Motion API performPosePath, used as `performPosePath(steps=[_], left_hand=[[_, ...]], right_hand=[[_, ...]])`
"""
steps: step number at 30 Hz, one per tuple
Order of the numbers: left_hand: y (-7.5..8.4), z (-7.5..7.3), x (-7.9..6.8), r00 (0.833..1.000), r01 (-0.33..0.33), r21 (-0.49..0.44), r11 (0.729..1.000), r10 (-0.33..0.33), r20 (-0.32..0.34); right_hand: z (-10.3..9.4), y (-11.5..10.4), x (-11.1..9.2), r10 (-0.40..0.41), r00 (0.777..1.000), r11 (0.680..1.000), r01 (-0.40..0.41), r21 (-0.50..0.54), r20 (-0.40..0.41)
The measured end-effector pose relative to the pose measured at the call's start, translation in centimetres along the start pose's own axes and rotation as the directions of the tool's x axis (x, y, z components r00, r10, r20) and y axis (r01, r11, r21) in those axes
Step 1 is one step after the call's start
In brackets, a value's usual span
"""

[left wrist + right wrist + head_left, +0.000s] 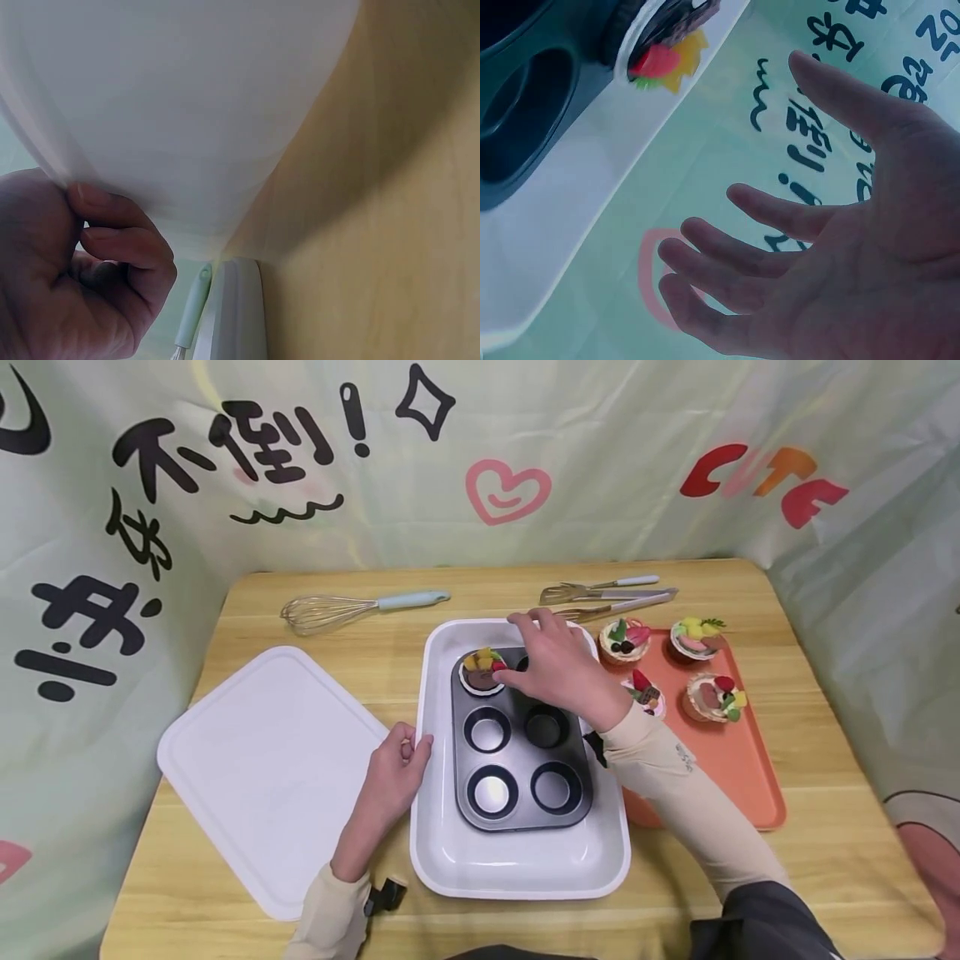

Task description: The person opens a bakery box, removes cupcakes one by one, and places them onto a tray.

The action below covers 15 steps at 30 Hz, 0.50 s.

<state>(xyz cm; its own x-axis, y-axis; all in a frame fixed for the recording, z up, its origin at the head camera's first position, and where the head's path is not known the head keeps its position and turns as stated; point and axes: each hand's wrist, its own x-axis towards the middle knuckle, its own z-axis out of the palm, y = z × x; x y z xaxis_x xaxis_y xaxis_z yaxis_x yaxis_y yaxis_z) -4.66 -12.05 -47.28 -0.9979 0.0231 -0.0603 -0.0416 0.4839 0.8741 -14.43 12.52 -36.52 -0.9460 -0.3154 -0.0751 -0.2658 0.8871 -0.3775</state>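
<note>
A dark muffin tin [516, 758] lies inside a deep white rectangular pan [517, 870] in the middle of the table. One chocolate cupcake [480, 680] topped with yellow fruit and a red berry sits in its far left cup, also seen in the right wrist view as a cupcake [660, 64] at the top. Above the tin's far end hovers my right hand [566, 672], fingers spread and palm empty, just right of the cupcake. My left hand [392, 770] grips the pan's left rim, its fingers curled in the left wrist view. The far right cup is partly hidden.
On the right, an orange tray [738, 777] holds several decorated cakes, such as a tart [708, 697]. A white board [273, 768] lies left. At the back are a whisk [360, 608] and some utensils [607, 597].
</note>
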Motion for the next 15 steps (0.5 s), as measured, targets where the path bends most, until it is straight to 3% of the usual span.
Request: performPosePath(steps=[15], left_hand=[[-0.3,-0.1,0.1,1.000,0.027,0.012,1.000,-0.028,0.011]], right_hand=[[2.9,-2.6,2.9,-0.022,0.992,1.000,0.024,-0.012,0.122]])
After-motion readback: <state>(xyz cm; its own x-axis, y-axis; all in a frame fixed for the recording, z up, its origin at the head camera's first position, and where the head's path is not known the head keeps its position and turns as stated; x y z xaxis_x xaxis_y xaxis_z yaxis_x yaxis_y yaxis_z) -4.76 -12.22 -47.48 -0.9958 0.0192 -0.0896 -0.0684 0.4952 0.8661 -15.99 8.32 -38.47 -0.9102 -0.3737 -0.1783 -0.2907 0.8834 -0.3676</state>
